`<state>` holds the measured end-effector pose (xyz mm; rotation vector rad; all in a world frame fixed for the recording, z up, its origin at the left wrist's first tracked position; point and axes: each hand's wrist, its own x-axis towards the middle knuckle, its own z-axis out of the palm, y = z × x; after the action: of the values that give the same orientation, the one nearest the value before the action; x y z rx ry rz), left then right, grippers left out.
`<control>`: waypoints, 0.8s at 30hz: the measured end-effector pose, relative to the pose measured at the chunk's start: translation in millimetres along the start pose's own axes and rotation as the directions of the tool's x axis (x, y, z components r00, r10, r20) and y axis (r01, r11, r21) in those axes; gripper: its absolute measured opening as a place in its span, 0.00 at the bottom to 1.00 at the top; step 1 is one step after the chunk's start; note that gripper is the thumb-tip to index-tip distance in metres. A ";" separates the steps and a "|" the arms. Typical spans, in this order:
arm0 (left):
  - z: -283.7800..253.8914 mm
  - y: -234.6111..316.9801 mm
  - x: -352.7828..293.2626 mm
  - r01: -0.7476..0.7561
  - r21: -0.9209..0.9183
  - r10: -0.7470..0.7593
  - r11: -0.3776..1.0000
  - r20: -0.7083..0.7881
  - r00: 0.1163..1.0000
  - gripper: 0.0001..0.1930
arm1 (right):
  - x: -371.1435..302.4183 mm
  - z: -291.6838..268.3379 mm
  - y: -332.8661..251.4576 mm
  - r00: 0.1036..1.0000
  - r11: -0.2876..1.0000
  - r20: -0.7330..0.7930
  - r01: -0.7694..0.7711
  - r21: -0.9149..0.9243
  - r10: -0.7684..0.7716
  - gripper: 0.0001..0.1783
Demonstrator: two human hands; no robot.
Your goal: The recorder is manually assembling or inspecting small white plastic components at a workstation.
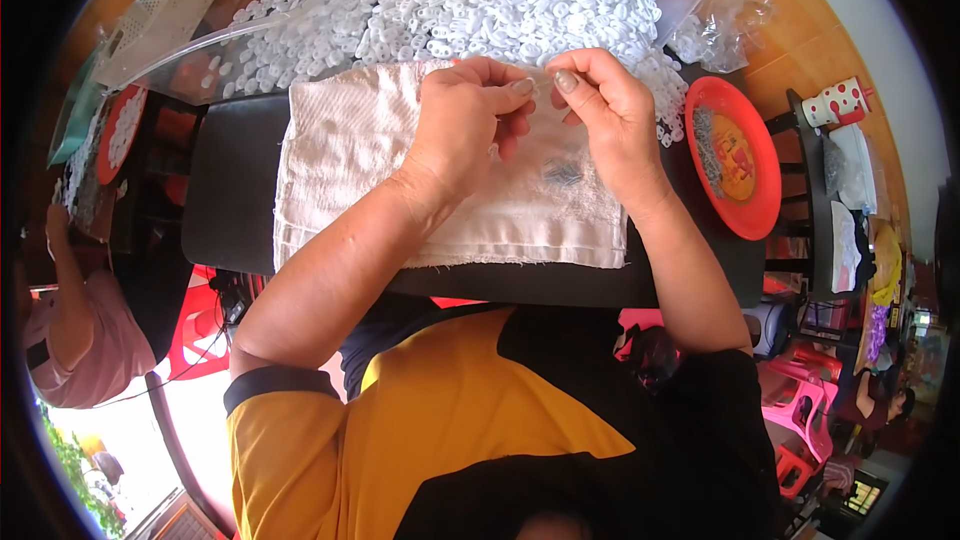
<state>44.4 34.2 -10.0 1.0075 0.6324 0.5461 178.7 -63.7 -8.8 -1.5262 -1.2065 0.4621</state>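
Observation:
My left hand (465,115) is raised over a cream towel (350,175), thumb and fingers pinched together. A bit of white shows below its fingers, too small to make out. Close by on the right, my right hand (612,105) also pinches thumb against forefinger; whatever it holds is too small to see. The fingertips of the two hands are a little apart. On the towel, beneath the right hand, lies a small cluster of thin dark grey pieces (565,174). Just beyond the towel rises a big heap of small white oval plastic pieces (530,0).
A red basin (765,215) with grey bits stands at the right of the black table (230,175). Clear plastic bags (725,30) lie behind it. A clear bin wall (180,70) edges the heap's left. Another person (95,340) sits at the far left.

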 end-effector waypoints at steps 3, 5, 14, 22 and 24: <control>0.8 0.9 0.1 -0.004 -0.038 0.004 0.999 0.001 1.000 0.04 | 0.6 -2.0 1.5 0.999 0.999 0.006 0.033 -0.037 -0.033 0.08; 0.0 3.1 0.4 0.005 -0.023 -0.005 1.000 0.007 1.000 0.04 | 1.2 -3.3 1.7 0.996 0.993 0.009 0.088 -0.076 -0.087 0.08; -0.3 1.9 0.6 -0.012 0.030 0.011 0.999 0.019 1.000 0.05 | 3.6 -5.4 -1.9 0.989 0.996 0.115 -0.095 0.005 0.093 0.08; 1.8 1.6 -1.0 -0.038 0.087 0.041 0.995 -0.028 0.999 0.04 | 1.2 3.2 4.3 0.965 0.930 0.070 0.261 -0.257 -0.251 0.02; 1.5 3.9 -0.9 -0.063 0.131 0.066 0.989 -0.012 0.998 0.03 | 3.9 2.3 6.5 0.929 0.871 0.093 0.369 -0.324 -0.359 0.02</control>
<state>44.3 34.4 -5.7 1.1513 0.6582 0.5756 181.3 -58.5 -14.3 -1.5252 -1.6203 0.0235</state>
